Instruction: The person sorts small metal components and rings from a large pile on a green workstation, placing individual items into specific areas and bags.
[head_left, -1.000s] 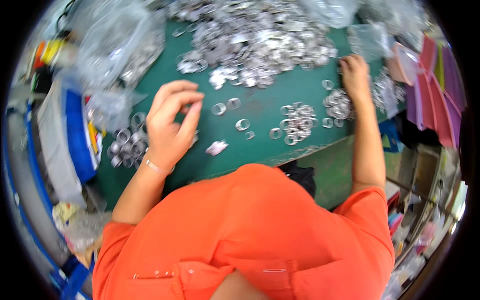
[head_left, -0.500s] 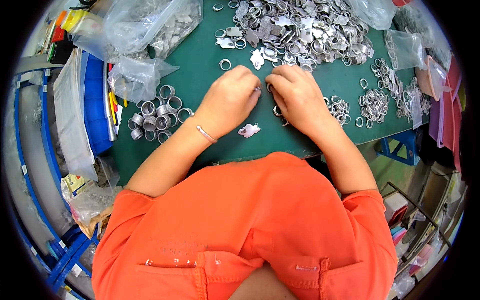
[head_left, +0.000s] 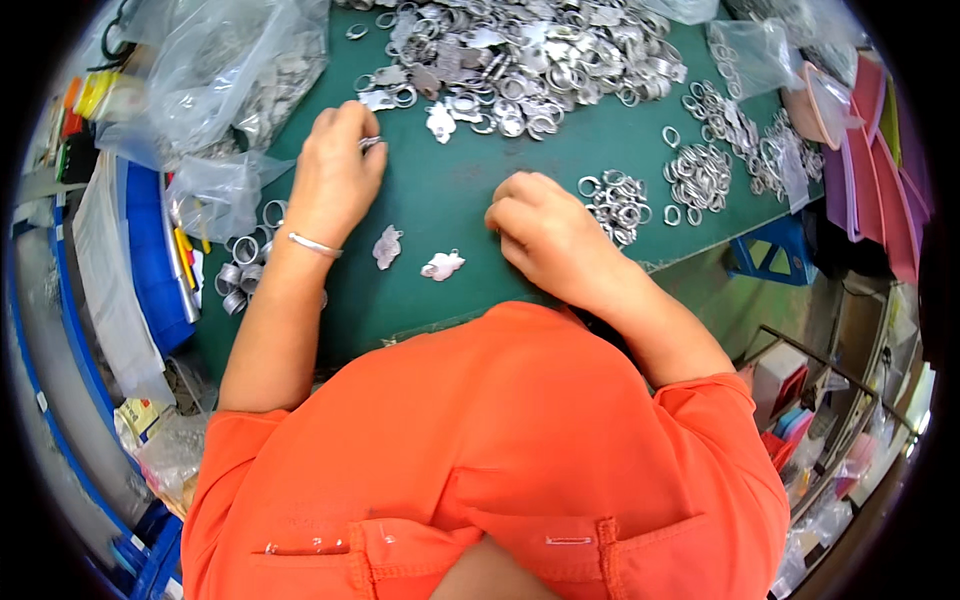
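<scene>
Fingers (head_left: 352, 118) of the left hand (head_left: 333, 185), in the head view, were bent and drawn in toward the thumb, with hardly any gap at the tips, and they pinched a small silver-grey metal piece (head_left: 370, 143) whose edge showed beside the thumb. That hand was over the green table (head_left: 450, 185), to the near left of the large heap of metal rings (head_left: 560, 60). The right hand (head_left: 550, 240) was loosely curled, its fingers folded inward, just beside the nearest ring cluster (head_left: 617, 205); the tips were partly hidden, so whether they held anything could not be told. Between the hands, an upper flat piece (head_left: 387, 247) and a lower flat piece (head_left: 442, 265) lay apart from each other on the table. Handling such small pieces well seemed to call for a light fingertip grip on one at a time, and for setting each down clear of the wide bands (head_left: 240, 275) beside the left forearm, so that kinds did not mix. The right hand probably needed care near its cluster, which a careless brush could have scattered.
</scene>
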